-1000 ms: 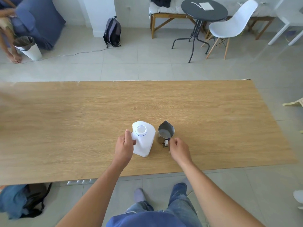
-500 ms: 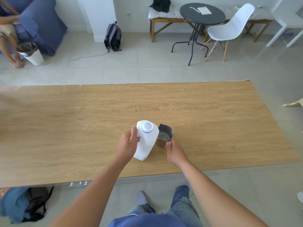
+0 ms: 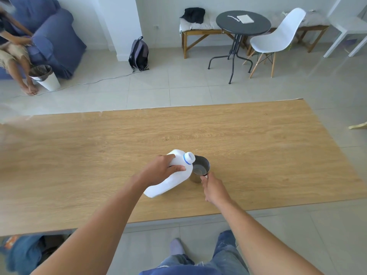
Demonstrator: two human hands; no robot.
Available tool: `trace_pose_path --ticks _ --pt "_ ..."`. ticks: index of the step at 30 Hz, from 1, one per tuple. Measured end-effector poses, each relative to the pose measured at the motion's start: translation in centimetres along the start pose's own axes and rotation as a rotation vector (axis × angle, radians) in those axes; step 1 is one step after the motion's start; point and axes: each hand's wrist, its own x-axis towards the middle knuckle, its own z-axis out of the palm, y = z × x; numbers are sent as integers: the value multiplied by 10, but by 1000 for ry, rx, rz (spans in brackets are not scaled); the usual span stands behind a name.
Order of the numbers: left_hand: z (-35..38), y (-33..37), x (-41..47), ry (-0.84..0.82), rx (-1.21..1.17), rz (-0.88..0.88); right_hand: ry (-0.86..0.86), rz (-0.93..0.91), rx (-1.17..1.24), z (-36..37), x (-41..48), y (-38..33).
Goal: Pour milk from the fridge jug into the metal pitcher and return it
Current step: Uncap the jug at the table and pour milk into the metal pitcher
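A white plastic milk jug (image 3: 170, 183) with a blue neck ring is lifted off the wooden table (image 3: 79, 155) and tilted to the right, its open mouth over the rim of the metal pitcher (image 3: 200, 169). My left hand (image 3: 160, 169) grips the jug at its handle. The pitcher stands on the table just right of the jug, with a little liquid showing inside. My right hand (image 3: 213, 188) holds the pitcher's handle at its near side. No stream of milk is visible.
Beyond the table's far edge are a backpack (image 3: 139, 54), a round black table (image 3: 243, 23), a white chair (image 3: 278, 36) and a bench. A person sits on a blue sofa at far left beside a white bin (image 3: 44, 77). A bag lies under the table's near-left edge.
My left hand has lifted the jug and tipped it from upright toward the pitcher, bringing its mouth over the rim. My right hand stays at the pitcher's handle.
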Motion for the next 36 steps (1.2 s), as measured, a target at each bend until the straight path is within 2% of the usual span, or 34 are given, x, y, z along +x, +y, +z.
trace_pose_path --ticks 8,19,36 --pt "12 -3 19 -40 205 -50 -3 8 45 -2 1 -1" --pt "24 -14 32 -97 321 -81 -17 -22 76 -8 -5 -3" --pt "17 7 40 -137 517 -79 21 -42 -15 -3 0 3"
